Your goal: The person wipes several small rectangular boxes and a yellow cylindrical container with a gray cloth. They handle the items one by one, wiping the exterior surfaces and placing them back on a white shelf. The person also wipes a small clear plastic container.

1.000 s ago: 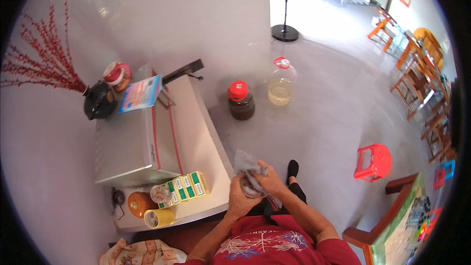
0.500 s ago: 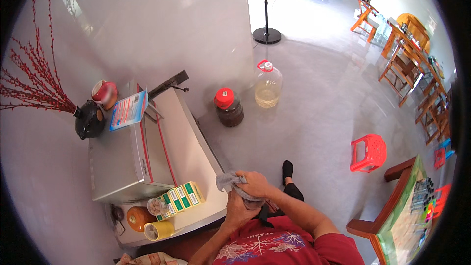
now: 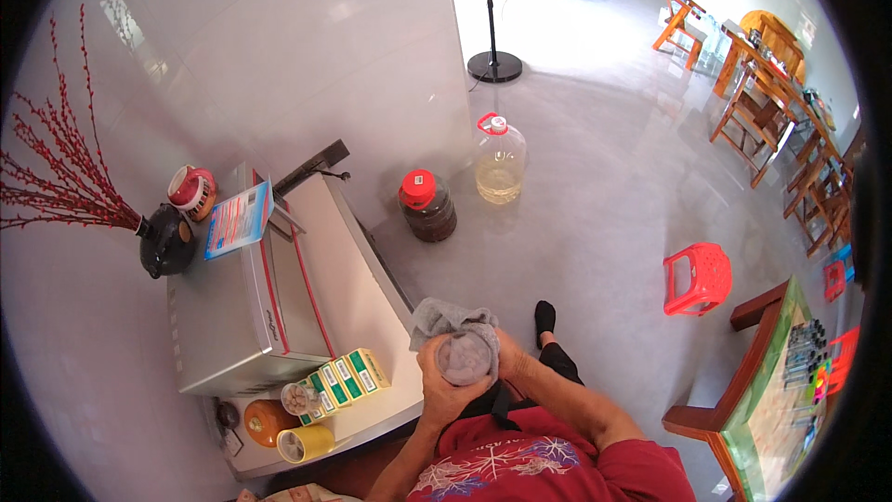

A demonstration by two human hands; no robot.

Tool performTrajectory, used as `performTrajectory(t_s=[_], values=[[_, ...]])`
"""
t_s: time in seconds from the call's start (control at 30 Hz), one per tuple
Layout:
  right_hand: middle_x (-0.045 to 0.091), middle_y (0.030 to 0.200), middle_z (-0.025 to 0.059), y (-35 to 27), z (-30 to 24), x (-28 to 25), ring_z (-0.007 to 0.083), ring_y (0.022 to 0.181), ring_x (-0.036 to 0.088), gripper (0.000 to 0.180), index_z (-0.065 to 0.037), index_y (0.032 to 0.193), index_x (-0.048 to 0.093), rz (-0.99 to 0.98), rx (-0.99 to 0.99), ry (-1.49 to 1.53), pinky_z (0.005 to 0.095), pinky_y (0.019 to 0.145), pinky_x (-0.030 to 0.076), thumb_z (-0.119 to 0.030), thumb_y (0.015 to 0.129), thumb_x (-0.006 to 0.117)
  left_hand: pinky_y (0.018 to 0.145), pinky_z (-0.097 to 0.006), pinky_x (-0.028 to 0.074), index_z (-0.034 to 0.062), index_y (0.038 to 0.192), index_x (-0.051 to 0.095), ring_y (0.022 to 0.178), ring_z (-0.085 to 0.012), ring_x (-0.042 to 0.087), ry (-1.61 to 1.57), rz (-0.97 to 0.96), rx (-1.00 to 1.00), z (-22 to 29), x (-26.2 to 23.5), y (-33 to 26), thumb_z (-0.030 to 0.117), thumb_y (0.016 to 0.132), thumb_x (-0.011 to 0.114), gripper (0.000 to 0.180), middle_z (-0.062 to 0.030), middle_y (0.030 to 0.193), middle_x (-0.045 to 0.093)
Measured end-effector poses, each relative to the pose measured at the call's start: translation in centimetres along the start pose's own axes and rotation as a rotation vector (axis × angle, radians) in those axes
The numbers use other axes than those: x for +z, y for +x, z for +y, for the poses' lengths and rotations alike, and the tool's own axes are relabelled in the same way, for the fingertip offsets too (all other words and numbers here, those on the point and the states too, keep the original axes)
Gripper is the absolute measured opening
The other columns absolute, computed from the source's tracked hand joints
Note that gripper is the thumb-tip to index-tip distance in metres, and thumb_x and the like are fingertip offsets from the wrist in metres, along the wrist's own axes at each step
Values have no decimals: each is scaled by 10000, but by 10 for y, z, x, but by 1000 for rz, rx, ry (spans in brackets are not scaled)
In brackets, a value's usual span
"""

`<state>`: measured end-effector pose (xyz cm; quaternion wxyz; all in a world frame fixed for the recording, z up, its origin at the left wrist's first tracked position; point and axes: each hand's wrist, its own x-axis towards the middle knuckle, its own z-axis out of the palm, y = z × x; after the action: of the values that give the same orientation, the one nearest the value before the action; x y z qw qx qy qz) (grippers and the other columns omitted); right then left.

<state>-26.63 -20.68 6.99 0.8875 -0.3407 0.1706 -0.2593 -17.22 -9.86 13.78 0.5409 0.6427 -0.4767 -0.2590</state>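
In front of my body I hold a round, translucent container (image 3: 466,359), its circular end facing up toward me. A grey cloth (image 3: 444,317) is draped around its far side. My left hand (image 3: 441,385) is closed around the container's near left side. My right hand (image 3: 507,355) presses the cloth against the right side, its fingers partly hidden behind the container. The white-topped cabinet (image 3: 325,223) stands just left of my hands. On it are green-and-white boxes (image 3: 346,379), a clear jar with pale contents (image 3: 299,399), a yellow cup (image 3: 307,443) and an orange-brown round pot (image 3: 268,422).
A silver appliance (image 3: 218,316) on the cabinet bears a black vase (image 3: 167,242) with red branches. A red-lidded jar (image 3: 428,209) and a large clear jug (image 3: 500,167) stand on the floor ahead. To the right are a red stool (image 3: 699,279) and a green-edged table (image 3: 743,437).
The container has turned so its round end faces up, and the cloth now spreads around its far side. My right hand has moved from on top to the right side.
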Motion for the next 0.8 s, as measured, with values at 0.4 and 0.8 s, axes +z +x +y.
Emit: performTrajectory(t_s=[0.4, 0.8], values=[[569, 1109, 73, -38, -2, 45, 170, 972, 559, 382, -45, 1193, 483, 329, 37, 408, 307, 857, 452, -188, 852, 582, 946, -355, 384, 43, 1271, 328, 1112, -248, 440, -52, -134, -42, -4, -8, 18, 104, 594, 776, 814, -122, 1170, 423], [579, 985, 51, -18, -29, 41, 137, 867, 550, 284, -38, 1061, 554, 491, -31, 127, 272, 741, 464, -232, 854, 564, 906, -311, 417, 88, 1323, 282, 1040, -178, 484, -548, -162, -302, 17, 1, 15, 101, 899, 461, 461, -93, 1158, 461]])
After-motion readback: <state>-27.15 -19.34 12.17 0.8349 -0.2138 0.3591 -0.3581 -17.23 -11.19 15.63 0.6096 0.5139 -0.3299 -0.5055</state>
